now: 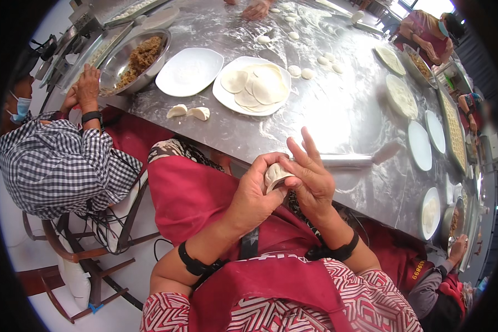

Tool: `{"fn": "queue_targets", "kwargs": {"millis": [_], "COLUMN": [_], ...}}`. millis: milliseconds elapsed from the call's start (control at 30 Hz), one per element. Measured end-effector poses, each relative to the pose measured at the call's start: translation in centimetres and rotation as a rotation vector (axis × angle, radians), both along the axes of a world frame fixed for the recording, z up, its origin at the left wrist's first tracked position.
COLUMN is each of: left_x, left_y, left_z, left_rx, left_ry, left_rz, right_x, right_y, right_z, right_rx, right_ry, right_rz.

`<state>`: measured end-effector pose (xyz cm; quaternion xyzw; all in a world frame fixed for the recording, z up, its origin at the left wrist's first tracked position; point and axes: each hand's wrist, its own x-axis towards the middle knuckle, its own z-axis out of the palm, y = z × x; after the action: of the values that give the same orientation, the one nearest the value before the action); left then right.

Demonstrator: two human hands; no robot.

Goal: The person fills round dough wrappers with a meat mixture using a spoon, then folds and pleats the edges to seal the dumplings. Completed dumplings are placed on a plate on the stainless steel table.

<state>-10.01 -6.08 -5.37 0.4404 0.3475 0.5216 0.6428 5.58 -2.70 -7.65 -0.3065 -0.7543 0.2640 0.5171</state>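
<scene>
Between my two hands, just off the table's near edge, is a pleated dough dumpling [277, 175]. My left hand [259, 189] cups it from the left, thumb below and fingers above. With thumb and index finger my right hand [311, 178] pinches the dumpling's right rim, its other fingers spread upward. Round dough wrappers [267, 85] lie overlapping on a white plate [220, 92] beyond my hands. To its left stands a second white plate [189, 71] with nothing on it but faint flour. Two folded dumplings [199, 113] rest on the metal tabletop in front of that plate.
A steel bowl of brown filling [143, 58] stands at the upper left, near a co-worker in a checked head covering [58, 166]. Dough pieces [307, 74] lie on the floured table [357, 112]. A metal cylinder [344, 160] lies by the near edge. More plates [420, 145] stand at right.
</scene>
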Motion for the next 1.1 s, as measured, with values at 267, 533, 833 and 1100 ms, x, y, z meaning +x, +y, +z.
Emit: {"fn": "queue_targets", "kwargs": {"millis": [267, 533, 833, 1100], "left_x": [-0.2, -1.0, -0.9, -1.6], "left_y": [0.1, 0.2, 0.2, 0.8], "left_z": [0.4, 0.0, -0.5, -0.3], "left_rx": [-0.058, -0.157, -0.18, -0.22], "left_ry": [-0.078, -0.291, -0.442, -0.502], "left_rz": [-0.057, -0.191, -0.264, -0.353], "right_x": [-0.4, -0.4, 0.0, -0.5], "right_y": [-0.4, -0.7, -0.7, -0.8], "right_z": [0.3, 0.1, 0.3, 1.1], "right_rx": [0.025, -0.075, -0.059, -0.26], "right_ry": [0.039, 0.106, 0.107, 0.293], "right_rz": [-0.101, -0.058, -0.055, 0.034]}}
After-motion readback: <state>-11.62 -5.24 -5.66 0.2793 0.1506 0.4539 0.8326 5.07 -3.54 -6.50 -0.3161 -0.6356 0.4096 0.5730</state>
